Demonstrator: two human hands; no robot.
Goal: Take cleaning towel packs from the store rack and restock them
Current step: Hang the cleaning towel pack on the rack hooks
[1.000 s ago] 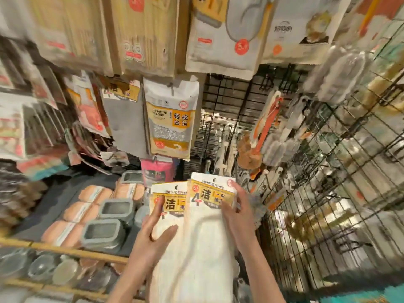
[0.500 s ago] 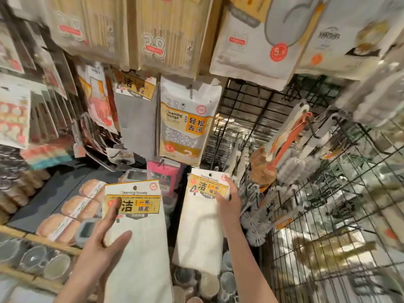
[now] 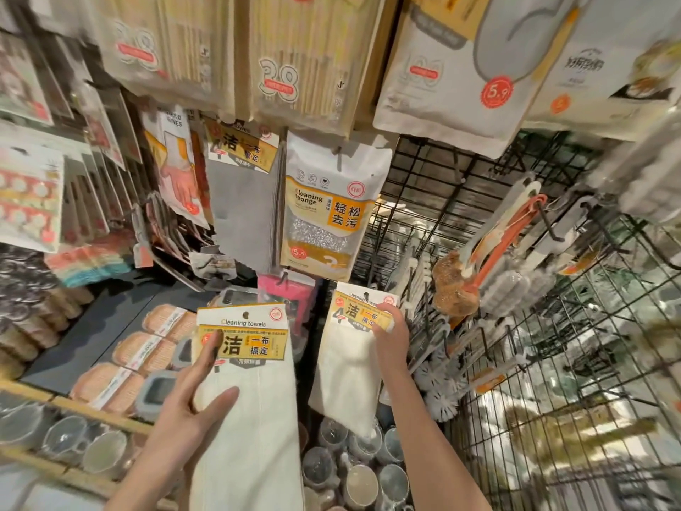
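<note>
I hold two cream cleaning towel packs with yellow header cards. My left hand (image 3: 191,403) grips the nearer pack (image 3: 254,418) at its left edge, thumb across the front and a finger up along the yellow label. My right hand (image 3: 390,341) pinches the second pack (image 3: 350,370) by its header card, holding it up close to the black wire rack (image 3: 435,201). Above and between them hangs a grey towel pack (image 3: 243,212) with the same yellow label, next to a cleaning sponge pack (image 3: 328,212).
Packs of chopsticks and bags hang overhead (image 3: 294,60). Brushes (image 3: 490,252) hang on the wire grid at right. Sponges (image 3: 136,355) lie on the dark shelf at left, and glass cups (image 3: 353,473) stand below the packs.
The two packs, held together a second ago, have been drawn apart: my left hand's pack went left and nearer, my right hand's pack rose toward the wire rack.
</note>
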